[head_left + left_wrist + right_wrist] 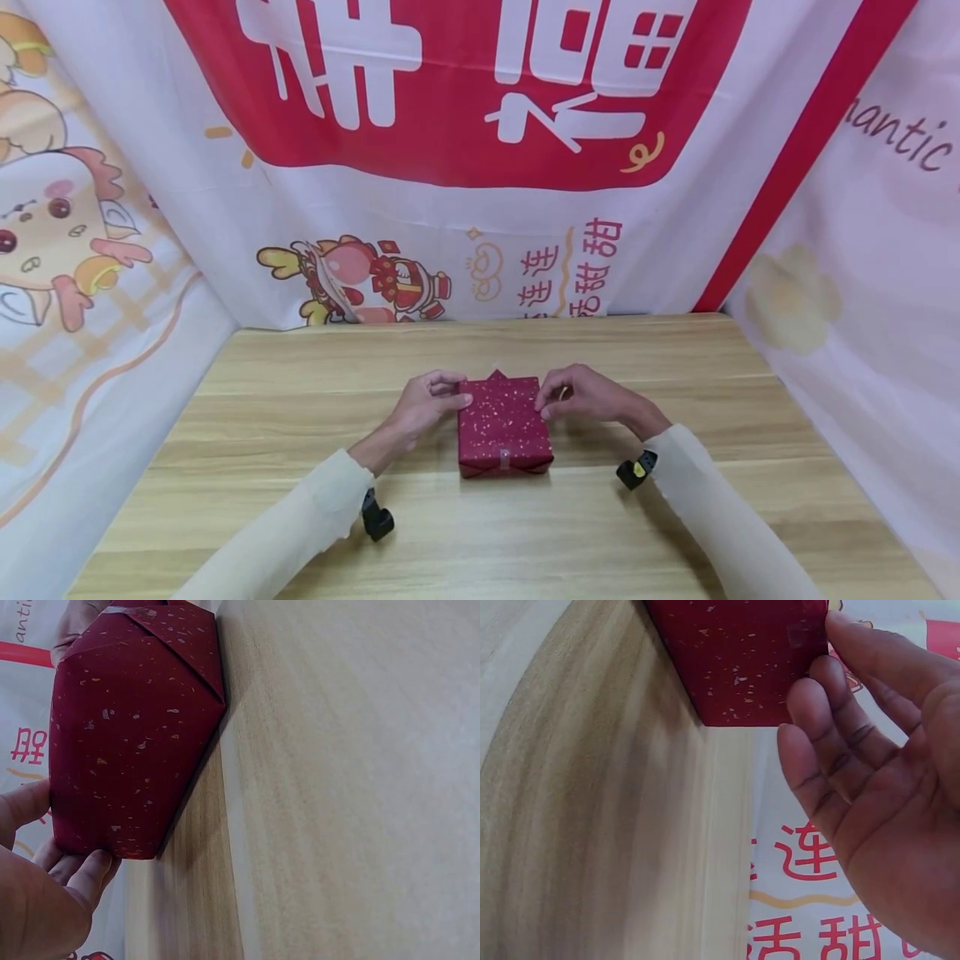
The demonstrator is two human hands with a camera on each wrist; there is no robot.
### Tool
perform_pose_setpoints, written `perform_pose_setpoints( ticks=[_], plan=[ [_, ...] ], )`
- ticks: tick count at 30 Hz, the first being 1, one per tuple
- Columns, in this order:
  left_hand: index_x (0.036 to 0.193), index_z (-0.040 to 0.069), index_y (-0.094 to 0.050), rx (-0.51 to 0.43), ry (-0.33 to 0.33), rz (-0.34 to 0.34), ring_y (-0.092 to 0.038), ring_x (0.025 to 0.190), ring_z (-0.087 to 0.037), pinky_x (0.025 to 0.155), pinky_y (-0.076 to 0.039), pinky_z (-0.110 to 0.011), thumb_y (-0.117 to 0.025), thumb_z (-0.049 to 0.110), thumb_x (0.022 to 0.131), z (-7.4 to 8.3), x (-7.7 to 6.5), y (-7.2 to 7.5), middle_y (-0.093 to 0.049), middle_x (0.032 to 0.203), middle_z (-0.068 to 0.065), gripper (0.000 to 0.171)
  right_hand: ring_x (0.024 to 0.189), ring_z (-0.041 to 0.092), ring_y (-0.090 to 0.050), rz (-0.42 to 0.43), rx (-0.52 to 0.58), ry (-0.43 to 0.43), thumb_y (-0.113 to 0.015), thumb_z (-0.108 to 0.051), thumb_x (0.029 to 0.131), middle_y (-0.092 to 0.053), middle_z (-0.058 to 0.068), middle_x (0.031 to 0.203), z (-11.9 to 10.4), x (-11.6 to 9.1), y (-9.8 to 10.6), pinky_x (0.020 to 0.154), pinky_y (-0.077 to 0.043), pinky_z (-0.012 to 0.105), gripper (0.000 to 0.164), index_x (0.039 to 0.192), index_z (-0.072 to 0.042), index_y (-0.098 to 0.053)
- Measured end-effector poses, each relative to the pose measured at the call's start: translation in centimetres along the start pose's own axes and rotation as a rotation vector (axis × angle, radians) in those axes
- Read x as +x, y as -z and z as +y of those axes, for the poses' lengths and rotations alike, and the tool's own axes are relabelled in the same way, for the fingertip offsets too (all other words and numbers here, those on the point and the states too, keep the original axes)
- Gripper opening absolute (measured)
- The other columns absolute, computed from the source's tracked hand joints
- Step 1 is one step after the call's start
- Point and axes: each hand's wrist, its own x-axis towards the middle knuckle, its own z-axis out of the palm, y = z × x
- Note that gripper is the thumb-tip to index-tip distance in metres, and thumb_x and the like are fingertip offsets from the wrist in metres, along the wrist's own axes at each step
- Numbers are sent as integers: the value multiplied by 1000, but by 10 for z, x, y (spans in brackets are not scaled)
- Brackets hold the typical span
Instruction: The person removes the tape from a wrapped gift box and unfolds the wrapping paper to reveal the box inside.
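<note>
A box wrapped in dark red speckled paper (504,417) sits on the wooden table. A strip of clear tape (504,458) crosses its near side, where the paper is folded. At the far edge a pointed paper flap (497,378) sticks up. My left hand (420,408) holds the far left corner, thumb on the top edge; the left wrist view shows its fingers against the box's side. My right hand (588,394) has curled fingers at the right edge. In the right wrist view its thumb lies at the top edge and its fingertips touch the side.
The wooden table (315,467) reaches back to a printed cloth (480,200) with large red-and-white characters. More printed cloth hangs at the left (97,275) and right (855,275). Small black cameras (377,518) are strapped to both wrists.
</note>
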Motion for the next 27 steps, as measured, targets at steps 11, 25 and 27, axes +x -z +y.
perform_pose_setpoints(
  ticks=[11, 25, 27],
  plan=[
    [123, 16, -65, 3, 1, -2, -62, 118, -22, 107, -49, -43, -80, 19, 81, 1, 0, 0, -69, 122, -3, 45, 93, 20, -65, -31, -47, -42, -64, -17, 95, -70, -1, 95, -4, 2, 1, 86, -56, 35, 5, 96, -18, -69],
    [122, 18, -65, 7, 2, 6, -60, 122, -24, 109, -47, -43, -80, 19, 81, 2, 1, -1, -67, 125, -4, 43, 90, 34, -55, -84, -146, 28, -46, -15, 103, -56, 21, 93, -11, -3, -8, 78, -47, 26, 13, 96, -9, -55],
    [122, 18, -65, 6, 3, 6, -60, 122, -24, 109, -47, -44, -80, 19, 81, 2, 0, -1, -68, 125, -4, 43, 89, 35, -53, -95, -131, 34, -44, -14, 104, -54, 22, 92, -10, -3, -9, 77, -45, 27, 14, 95, -7, -52]
  ],
)
